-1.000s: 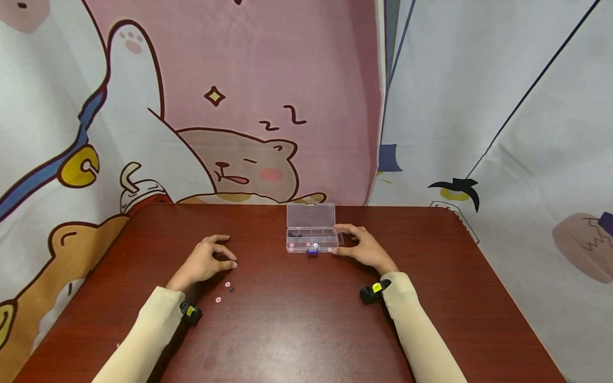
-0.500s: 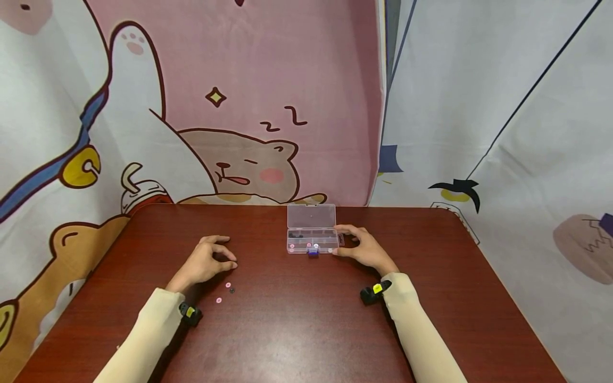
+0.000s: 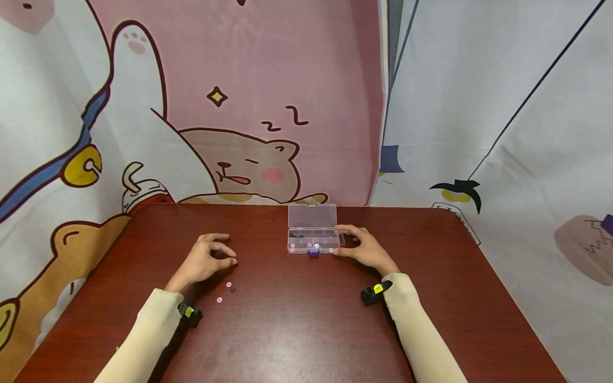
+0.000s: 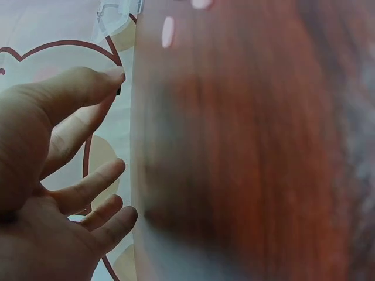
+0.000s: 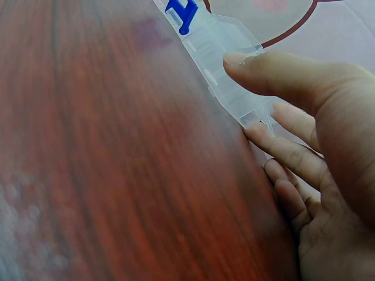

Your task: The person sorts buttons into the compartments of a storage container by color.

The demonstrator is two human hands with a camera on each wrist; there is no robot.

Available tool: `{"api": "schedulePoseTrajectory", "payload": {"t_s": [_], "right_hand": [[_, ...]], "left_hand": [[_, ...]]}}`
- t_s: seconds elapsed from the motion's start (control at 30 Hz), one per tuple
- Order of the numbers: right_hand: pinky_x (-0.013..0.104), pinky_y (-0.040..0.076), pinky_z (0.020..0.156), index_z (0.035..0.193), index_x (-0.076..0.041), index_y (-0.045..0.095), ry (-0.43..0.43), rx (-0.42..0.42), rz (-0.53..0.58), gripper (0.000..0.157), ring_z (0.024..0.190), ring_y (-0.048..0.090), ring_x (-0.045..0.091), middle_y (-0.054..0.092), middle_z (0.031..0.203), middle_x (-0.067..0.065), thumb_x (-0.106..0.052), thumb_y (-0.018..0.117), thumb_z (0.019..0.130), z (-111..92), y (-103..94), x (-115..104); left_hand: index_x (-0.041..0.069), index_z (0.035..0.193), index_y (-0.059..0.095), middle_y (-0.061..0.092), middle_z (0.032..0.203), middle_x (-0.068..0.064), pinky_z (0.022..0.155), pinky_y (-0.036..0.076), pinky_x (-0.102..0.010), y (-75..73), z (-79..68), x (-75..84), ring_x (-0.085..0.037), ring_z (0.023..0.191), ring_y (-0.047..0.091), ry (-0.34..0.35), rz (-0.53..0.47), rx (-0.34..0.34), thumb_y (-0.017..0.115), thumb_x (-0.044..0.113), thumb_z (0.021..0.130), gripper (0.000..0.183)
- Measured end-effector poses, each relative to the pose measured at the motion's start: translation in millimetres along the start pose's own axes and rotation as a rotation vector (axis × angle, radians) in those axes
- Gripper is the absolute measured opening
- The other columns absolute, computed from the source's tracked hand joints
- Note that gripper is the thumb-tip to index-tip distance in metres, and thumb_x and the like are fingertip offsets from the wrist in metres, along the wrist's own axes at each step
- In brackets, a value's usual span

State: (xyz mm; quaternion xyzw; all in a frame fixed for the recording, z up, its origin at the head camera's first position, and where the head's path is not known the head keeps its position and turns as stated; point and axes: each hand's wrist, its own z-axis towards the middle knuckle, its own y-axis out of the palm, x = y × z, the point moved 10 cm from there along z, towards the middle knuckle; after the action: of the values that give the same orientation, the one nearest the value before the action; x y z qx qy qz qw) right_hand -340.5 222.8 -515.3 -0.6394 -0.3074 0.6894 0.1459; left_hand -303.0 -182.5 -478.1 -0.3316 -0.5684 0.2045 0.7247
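My left hand [image 3: 203, 259] hovers over the left part of the table. Its thumb and index finger pinch a tiny black bead [image 4: 119, 91], of which only an edge shows in the left wrist view. Below this hand lie a pink bead [image 3: 229, 284], a dark bead [image 3: 232, 290] and another pink bead [image 3: 220, 300]. At the table's back, a clear plastic compartment box [image 3: 313, 234] stands with its lid raised and several pink and dark beads inside. My right hand [image 3: 366, 247] grips its right end between thumb and fingers.
A blue latch [image 3: 313, 254] sits on the box's front side. The brown wooden table [image 3: 287, 330] ends just behind the box, where a printed curtain [image 3: 287, 64] hangs. A tiny pale piece [image 3: 117, 348] lies beside the left sleeve.
My left hand has shifted very slightly up and away from the loose beads. The right hand stays on the box, which has not moved.
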Motion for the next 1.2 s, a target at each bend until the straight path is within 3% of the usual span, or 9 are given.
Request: {"api": "schedulePoseTrajectory", "payload": {"t_s": [0.2,0.4,1.2], "right_hand": [[0.048,0.038,0.111,0.139,-0.036,0.060,-0.001,0.000,-0.004,0.068,0.131,0.046,0.023,0.060,0.140,-0.001,-0.046,0.088,0.078,0.0,-0.2,-0.2],[0.048,0.038,0.111,0.139,-0.036,0.059,0.003,-0.002,-0.010,0.067,0.131,0.046,0.023,0.060,0.140,-0.001,-0.045,0.088,0.079,0.9,0.8,0.6],[0.048,0.038,0.111,0.139,-0.036,0.060,0.001,0.005,-0.009,0.067,0.132,0.046,0.024,0.060,0.140,-0.001,-0.044,0.088,0.079,0.4,0.4,1.4]], "left_hand": [[0.018,0.088,0.082,0.058,0.144,-0.018,0.111,0.031,-0.059,-3.5,1.7,4.1,-0.039,0.141,0.036,-0.020,-0.045,0.019,0.085,0.015,0.082,0.007],[0.016,0.089,0.082,0.059,0.143,-0.019,0.111,0.031,-0.059,-5.5,5.3,10.6,-0.039,0.140,0.037,0.003,-0.071,0.052,0.086,0.014,0.082,0.008],[0.016,0.089,0.082,0.061,0.142,-0.015,0.114,0.028,-0.061,3.2,23.6,40.4,-0.038,0.143,0.035,0.043,-0.121,0.077,0.086,0.015,0.082,0.008]]}}
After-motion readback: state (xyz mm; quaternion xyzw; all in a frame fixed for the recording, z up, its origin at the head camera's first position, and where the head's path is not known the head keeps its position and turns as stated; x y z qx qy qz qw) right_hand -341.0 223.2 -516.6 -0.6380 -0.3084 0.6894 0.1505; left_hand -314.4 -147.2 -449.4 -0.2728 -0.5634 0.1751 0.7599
